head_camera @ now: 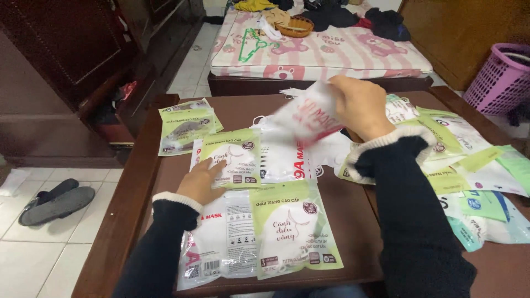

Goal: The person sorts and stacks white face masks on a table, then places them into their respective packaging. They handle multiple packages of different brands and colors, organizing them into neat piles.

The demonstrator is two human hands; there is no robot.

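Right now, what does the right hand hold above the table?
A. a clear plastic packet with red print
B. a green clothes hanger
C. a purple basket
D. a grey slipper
A: the right hand grips a clear plastic packet with red print, lifted above the brown table, while the left hand rests on a green-edged packet.

Even, soft indoor light with faint shadows. Mild glare on the glossy packets (pixel 295 229) at the near edge of the table (pixel 353 221). The raised packet (pixel 306 116) above that table is motion-blurred.

Raised pack (pixel 309 118) motion-blurred; basket (pixel 499 77) cut off.
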